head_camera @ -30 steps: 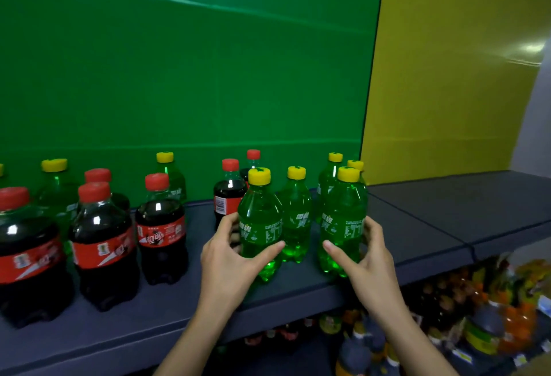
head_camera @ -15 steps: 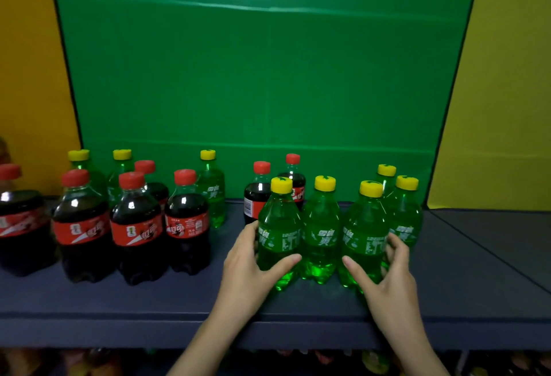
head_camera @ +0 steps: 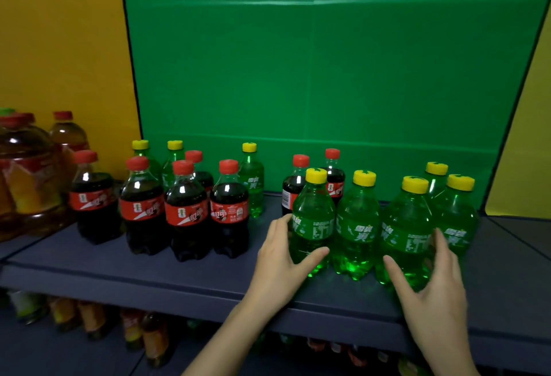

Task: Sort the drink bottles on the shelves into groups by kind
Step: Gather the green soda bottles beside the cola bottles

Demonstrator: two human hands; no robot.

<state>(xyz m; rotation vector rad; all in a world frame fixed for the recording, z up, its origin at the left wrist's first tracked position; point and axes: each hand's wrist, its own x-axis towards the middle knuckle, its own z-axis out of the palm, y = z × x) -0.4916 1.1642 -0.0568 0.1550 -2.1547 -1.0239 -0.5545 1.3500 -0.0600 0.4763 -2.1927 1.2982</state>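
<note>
On the shelf, at the right: green bottles standing in a bunch. Hugged at both ends: left hand curled round the left one, right hand curled round the front right one. Further left, cola bottles with green ones behind.

Legible: 雪碧 in white on green soda bottle label. Partial 可口可 in white on cola bottle red label. Fine print, large jug label: unreadable.
</note>
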